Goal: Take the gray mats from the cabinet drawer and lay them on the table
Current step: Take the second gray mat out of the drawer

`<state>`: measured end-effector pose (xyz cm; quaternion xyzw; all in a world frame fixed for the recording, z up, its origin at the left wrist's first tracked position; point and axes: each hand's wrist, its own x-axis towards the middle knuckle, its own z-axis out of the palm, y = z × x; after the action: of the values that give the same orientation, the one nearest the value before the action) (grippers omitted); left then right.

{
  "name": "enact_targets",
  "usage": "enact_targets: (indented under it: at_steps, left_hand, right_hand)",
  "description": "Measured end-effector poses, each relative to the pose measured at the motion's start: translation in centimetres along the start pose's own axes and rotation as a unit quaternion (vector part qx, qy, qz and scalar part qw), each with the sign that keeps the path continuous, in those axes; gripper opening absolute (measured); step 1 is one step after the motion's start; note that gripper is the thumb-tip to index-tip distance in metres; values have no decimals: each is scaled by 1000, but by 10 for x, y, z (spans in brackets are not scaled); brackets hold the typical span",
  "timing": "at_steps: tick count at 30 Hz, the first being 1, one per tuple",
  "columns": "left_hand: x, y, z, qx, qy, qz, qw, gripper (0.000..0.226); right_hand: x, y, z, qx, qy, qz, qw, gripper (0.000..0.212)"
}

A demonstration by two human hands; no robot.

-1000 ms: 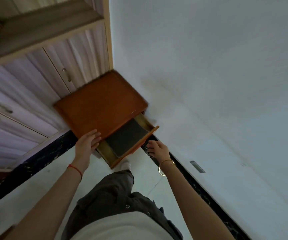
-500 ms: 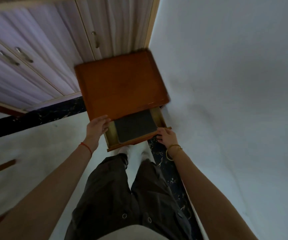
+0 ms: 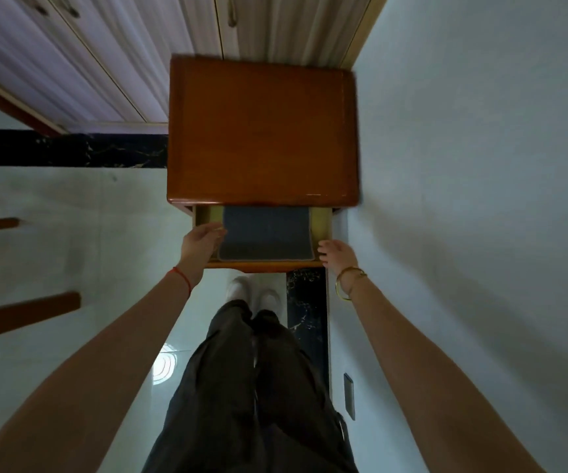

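**Both hands at the open drawer, mat lying inside**

Below the camera, right against the pale wall, stands the square reddish-brown wooden cabinet (image 3: 264, 134), its top bare and glossy. Its shallow drawer with the yellowish lining (image 3: 320, 223) is pulled out toward the person, and flat inside it lies the gray rectangular mat with a stitched border (image 3: 265, 237), filling most of the drawer floor, with lining showing on both sides.

Left hand (image 3: 202, 242) is over the drawer's left end, fingers loosely curled, their tips at the mat's left edge; whether they actually grip that edge I cannot tell, the blur hides it. A thin red string bracelet (image 3: 182, 278) circles that wrist.

Right hand (image 3: 337, 256) is at the drawer's right front corner, fingers together and bent down over the wooden front rail, clear of the mat. A gold bangle (image 3: 347, 283) sits on that wrist.

Dark trousers (image 3: 258, 387) and white shoes (image 3: 253, 291) show on the light tiled floor (image 3: 54, 233) beneath the drawer.
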<state>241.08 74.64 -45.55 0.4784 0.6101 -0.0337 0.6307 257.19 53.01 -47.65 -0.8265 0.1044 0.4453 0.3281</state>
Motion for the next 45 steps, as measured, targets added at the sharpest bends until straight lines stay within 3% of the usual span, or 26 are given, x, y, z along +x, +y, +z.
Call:
enact_targets:
  at_steps: [6,12,15,19,21,24,29,33,40,45]
  left_hand:
    - [66,-42,20,108,2,0,994,37]
    - [134,-72,33,177,-5,-19,984,23]
    - [168,-83,33,227,-8,-18,974,40]
    - [199,-92,39,252,-26,-25,967,47]
    - [211,-98,42,256,-33,-38,965,52]
    - [225,-107,44,242,-27,-58,968,57]
    - [225,-113,41,183,-38,-118,975,48]
    - [218,-112,36,222,-32,-98,970,50]
    - [194,-91,33,159,-61,-62,983,39]
    - [148,-84,10,173,-59,-28,983,37]
  right_hand:
    - [78,38,27,-57,-12,9,998,34]
    - [134,55,46,-103,30,6,994,39]
    - [164,63,54,-161,34,-23,986,36]
    - [199,67,66,-225,27,-53,973,30]
    - [213,71,72,-225,21,-38,973,28]
    - [225,74,79,-193,26,23,981,42]
    - [228,76,80,-127,47,82,987,36]
    - [219,73,77,-108,50,77,990,31]
    - [193,72,68,-82,60,46,994,36]
    - [139,68,71,-100,72,13,992,34]
